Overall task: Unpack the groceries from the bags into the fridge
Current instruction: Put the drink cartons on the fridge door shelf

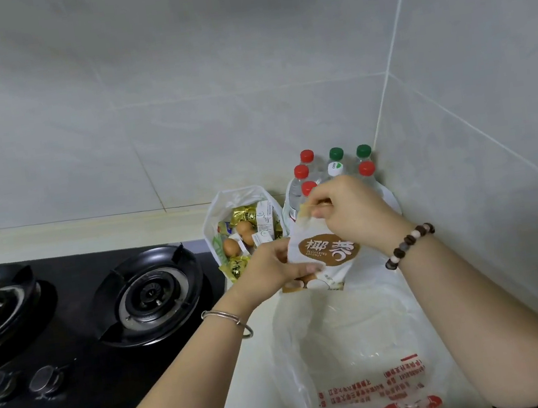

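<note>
The desiccated coconut pouch, judged light, soft and slippery, is pinched at its top edge by the right hand and gripped lower down by the left hand, with the white plastic bag lying open just beneath both grips.

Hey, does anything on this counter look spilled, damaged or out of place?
Nothing is spilled or broken. One oddity: bare brown eggs lie loose among packets in the small white bag next to the stove, with no carton, so they may crack. The left hand and right hand grip the coconut pouch.
</note>
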